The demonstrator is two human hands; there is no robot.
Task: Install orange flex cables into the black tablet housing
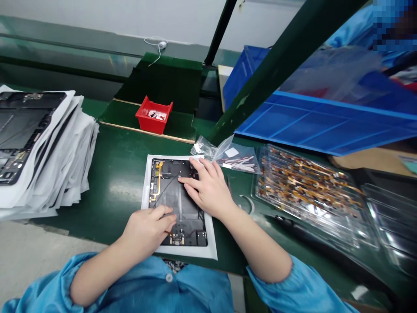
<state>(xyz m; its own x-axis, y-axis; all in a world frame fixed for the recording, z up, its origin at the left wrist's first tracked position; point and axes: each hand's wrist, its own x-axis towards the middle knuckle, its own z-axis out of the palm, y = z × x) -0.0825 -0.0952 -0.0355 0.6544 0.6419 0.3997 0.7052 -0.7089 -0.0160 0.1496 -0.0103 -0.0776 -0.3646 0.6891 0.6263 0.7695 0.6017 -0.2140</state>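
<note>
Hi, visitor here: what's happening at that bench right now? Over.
Left hand and right hand resting on dark tablet panel. Orange flex cable on panel. Clear plastic bag just past right hand.

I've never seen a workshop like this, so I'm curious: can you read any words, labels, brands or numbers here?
Nothing can be read. Any marks on the dark panel are too small to make out, and the white sticker on the plastic bag shows no legible text.
</note>
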